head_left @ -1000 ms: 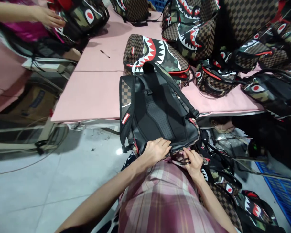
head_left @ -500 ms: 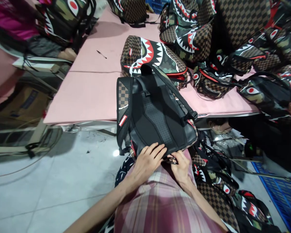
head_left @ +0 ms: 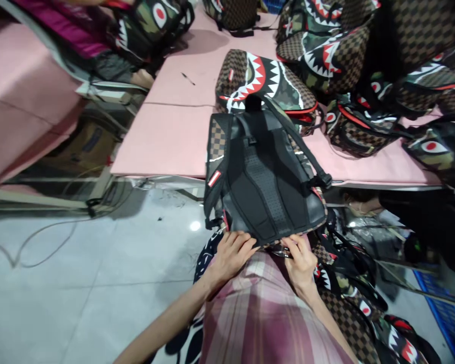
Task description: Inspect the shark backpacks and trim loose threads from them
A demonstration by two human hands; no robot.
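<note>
A backpack [head_left: 276, 177] with a black padded back panel and shoulder straps leans on the table edge, its back toward me and its bottom edge at my lap. My left hand [head_left: 233, 253] is closed on the bottom edge, fingers curled over it from the left. Just right of it, my right hand [head_left: 301, 260] is closed at the same edge, pinching small dark thread snips [head_left: 281, 253] against the bag. The snips' blades are mostly hidden. Behind the bag lies a checkered backpack [head_left: 269, 81] with a shark-mouth print.
More shark-print bags [head_left: 333, 55] are piled on the pink table [head_left: 163, 144]. A pen [head_left: 188, 79] lies toward the back. Several bags [head_left: 349, 313] lie low on my right, near a blue crate [head_left: 440, 313]. A co-worker's arm [head_left: 142, 79] shows at upper left.
The view has swung left, so everything sits farther right. My left hand's fingers have drawn down from the panel and curled at the bottom edge. My right hand stays at that edge.
</note>
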